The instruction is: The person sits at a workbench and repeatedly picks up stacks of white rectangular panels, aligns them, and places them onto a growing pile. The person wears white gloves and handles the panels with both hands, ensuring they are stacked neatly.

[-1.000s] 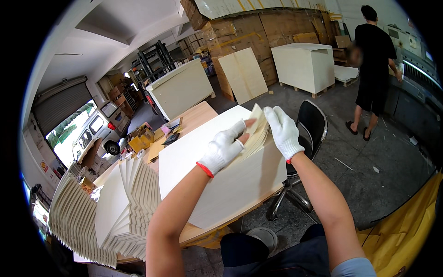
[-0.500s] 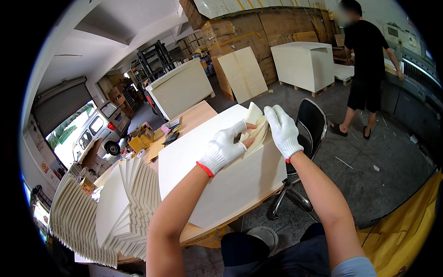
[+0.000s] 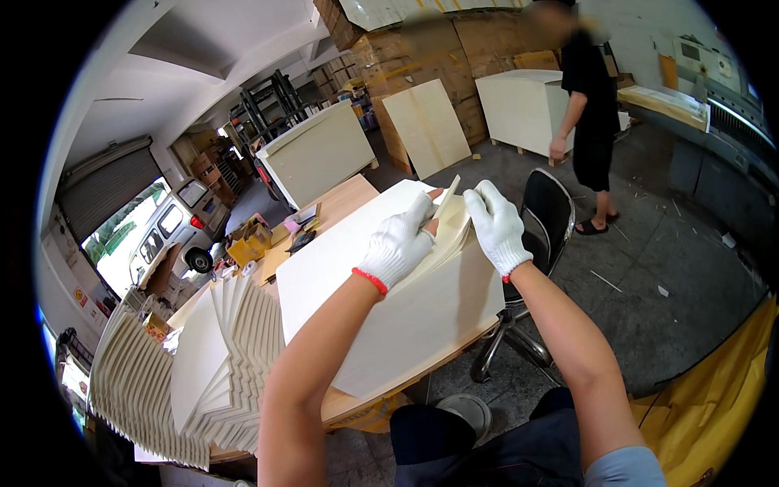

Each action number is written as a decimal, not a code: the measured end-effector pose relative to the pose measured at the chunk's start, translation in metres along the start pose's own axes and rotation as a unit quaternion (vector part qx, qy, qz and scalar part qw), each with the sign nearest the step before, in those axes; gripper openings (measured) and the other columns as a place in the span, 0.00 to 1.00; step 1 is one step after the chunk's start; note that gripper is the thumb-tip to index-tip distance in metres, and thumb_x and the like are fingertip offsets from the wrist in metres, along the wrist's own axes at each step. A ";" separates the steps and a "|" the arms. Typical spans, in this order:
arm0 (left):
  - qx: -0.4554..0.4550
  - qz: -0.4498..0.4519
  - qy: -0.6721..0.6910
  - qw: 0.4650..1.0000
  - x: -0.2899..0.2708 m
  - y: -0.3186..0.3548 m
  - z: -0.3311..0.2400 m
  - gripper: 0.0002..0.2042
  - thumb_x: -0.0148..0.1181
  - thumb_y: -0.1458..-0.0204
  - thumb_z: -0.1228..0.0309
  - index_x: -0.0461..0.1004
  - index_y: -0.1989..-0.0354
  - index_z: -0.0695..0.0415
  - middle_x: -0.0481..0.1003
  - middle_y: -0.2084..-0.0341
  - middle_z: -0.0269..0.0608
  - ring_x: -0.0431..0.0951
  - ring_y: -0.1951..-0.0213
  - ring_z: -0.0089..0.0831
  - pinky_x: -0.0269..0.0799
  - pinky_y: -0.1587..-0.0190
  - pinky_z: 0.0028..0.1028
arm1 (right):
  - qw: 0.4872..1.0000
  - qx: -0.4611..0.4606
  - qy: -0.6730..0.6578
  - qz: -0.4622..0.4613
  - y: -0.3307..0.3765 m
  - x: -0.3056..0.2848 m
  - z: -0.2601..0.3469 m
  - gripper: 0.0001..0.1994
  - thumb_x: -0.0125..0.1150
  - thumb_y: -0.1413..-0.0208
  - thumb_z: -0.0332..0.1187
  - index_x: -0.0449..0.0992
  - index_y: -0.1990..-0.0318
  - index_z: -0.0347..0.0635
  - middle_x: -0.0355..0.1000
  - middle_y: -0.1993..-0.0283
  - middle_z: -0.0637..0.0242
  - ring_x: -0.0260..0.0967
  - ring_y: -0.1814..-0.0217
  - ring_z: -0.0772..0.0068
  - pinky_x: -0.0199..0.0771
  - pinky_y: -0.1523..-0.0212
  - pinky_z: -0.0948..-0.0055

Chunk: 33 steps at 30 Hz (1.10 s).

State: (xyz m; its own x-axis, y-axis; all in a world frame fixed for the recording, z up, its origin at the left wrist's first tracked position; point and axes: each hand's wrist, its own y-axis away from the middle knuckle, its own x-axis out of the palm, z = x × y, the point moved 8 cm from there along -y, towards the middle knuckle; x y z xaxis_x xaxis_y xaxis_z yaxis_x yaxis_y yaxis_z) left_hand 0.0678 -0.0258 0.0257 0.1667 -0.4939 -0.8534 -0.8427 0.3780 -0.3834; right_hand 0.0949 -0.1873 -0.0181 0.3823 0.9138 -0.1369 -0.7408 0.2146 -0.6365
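A large stack of cream-white paper sheets (image 3: 324,284) lies on the wooden table in front of me. At its far right corner several sheets are lifted and curled, their edges fanned. My left hand (image 3: 400,245), in a white knit glove with bare thumb and fingertip showing, grips the bent-up sheets between thumb and fingers. My right hand (image 3: 496,227), also gloved, has its fingers bent and pressed together at the right edge of the fanned sheets. The gloves partly hide where the fingers meet the paper.
Left of the stack stand piles of fanned, folded sheets (image 3: 243,357). A black chair (image 3: 548,207) is close beyond my right hand. Further off are a pallet stack (image 3: 316,154), a leaning board (image 3: 426,130), and a person in black (image 3: 592,105) near a machine. Yellow cloth (image 3: 714,406) hangs at right.
My left hand has shifted slightly and turned upward, and the curled sheets stand narrower and more upright. My right fingers have bent in more. The person in black has walked leftward from the machine.
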 end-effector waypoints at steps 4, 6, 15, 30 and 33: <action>0.008 -0.007 0.046 0.999 0.010 -0.008 0.022 0.21 0.56 0.40 0.67 0.68 0.38 0.53 0.78 0.53 0.53 0.78 0.50 0.44 0.71 0.46 0.35 | 1.000 -0.007 -0.003 0.006 -0.003 0.003 -0.001 0.20 0.45 0.34 0.51 0.69 0.65 0.43 0.72 0.69 0.47 0.69 0.61 0.36 0.65 0.63 0.48; -0.008 0.005 0.070 0.997 0.012 -0.004 0.024 0.20 0.59 0.42 0.69 0.70 0.41 0.56 0.77 0.51 0.53 0.78 0.50 0.40 0.71 0.46 0.34 | 1.000 0.001 -0.001 0.012 -0.005 0.008 -0.004 0.21 0.44 0.34 0.52 0.69 0.65 0.42 0.72 0.68 0.46 0.68 0.61 0.36 0.65 0.63 0.47; -0.031 0.039 0.124 0.991 0.007 0.009 0.004 0.23 0.66 0.47 0.69 0.72 0.43 0.60 0.78 0.52 0.47 0.77 0.52 0.31 0.71 0.47 0.32 | 1.000 -0.009 0.009 -0.013 -0.003 0.005 -0.004 0.21 0.43 0.34 0.52 0.69 0.65 0.42 0.72 0.66 0.46 0.69 0.59 0.36 0.64 0.62 0.46; -0.002 0.013 0.090 0.996 0.001 0.009 -0.002 0.18 0.57 0.43 0.75 0.73 0.43 0.55 0.78 0.59 0.45 0.76 0.56 0.30 0.70 0.50 0.30 | 1.000 0.023 0.006 0.016 -0.002 0.001 0.000 0.23 0.45 0.35 0.55 0.70 0.66 0.42 0.73 0.68 0.46 0.70 0.60 0.37 0.66 0.61 0.48; -0.055 0.068 0.086 0.992 0.009 0.009 0.001 0.17 0.61 0.44 0.72 0.74 0.45 0.54 0.77 0.65 0.41 0.75 0.61 0.26 0.71 0.53 0.30 | 0.999 0.023 0.020 0.008 -0.003 0.002 -0.008 0.22 0.46 0.36 0.55 0.71 0.65 0.43 0.74 0.67 0.47 0.71 0.60 0.38 0.67 0.61 0.48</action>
State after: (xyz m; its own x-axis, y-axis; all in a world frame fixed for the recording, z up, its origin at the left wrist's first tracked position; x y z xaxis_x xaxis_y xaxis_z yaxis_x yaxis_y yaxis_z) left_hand 0.0620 -0.0258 0.0136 -0.0350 -0.5744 -0.8178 -0.9041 0.3670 -0.2191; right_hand 0.1023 -0.1887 -0.0225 0.3925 0.9024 -0.1777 -0.7712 0.2176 -0.5983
